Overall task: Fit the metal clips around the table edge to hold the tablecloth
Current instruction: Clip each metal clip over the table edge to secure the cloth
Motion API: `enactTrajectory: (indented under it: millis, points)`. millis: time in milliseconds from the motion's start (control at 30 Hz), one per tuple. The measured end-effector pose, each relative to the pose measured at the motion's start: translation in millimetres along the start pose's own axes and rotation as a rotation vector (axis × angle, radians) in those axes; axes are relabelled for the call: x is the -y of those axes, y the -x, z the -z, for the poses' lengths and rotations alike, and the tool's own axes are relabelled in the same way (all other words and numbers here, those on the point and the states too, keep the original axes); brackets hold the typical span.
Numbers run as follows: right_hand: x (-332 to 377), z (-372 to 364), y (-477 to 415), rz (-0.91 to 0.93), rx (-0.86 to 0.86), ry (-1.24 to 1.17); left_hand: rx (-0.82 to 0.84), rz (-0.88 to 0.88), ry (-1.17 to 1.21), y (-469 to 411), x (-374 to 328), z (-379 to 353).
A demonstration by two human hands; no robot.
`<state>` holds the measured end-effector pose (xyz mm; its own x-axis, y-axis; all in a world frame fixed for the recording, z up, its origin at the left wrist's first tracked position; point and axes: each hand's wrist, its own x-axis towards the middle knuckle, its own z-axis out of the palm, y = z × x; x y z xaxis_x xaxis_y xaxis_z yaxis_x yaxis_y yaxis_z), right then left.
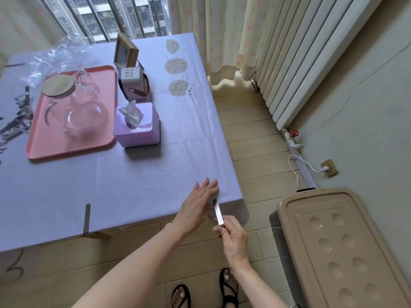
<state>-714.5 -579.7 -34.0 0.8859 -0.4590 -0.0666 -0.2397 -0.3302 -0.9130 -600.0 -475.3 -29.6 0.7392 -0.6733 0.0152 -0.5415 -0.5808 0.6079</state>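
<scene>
Pinching the near end of a metal clip, the right hand holds it at the table edge, five o'clock; the left hand, fingers straight, presses the tablecloth beside it. The clip looks thin, stiff, springy, likely slick: grip its outer end.

Left hand: fingers straight, palm down, forearm stretched forward.
Right hand: fingers curled, pinching the metal clip by its near end.
</scene>
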Motion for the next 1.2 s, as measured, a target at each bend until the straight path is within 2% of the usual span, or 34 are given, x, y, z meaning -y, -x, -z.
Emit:
enactTrajectory:
  millis: [167, 300, 367, 667, 1200]
  points:
    - [2, 1, -1, 0.064, 0.021, -0.03, -0.028, 0.06, 0.039, -2, 4, 7]
    - [6, -3, -2, 0.065, 0.003, -0.063, 0.006, 0.035, -0.168, -6, 14, 11]
    - [7, -8, -5, 0.063, 0.014, -0.09, 0.016, 0.026, -0.196, -5, 17, 13]
    - [12, -25, -5, -0.009, -0.069, -0.107, -0.022, 0.059, -0.153, -3, 17, 11]
    - [17, -30, 2, 0.047, -0.119, 0.02, 0.016, 0.067, -0.124, -3, 19, 15]
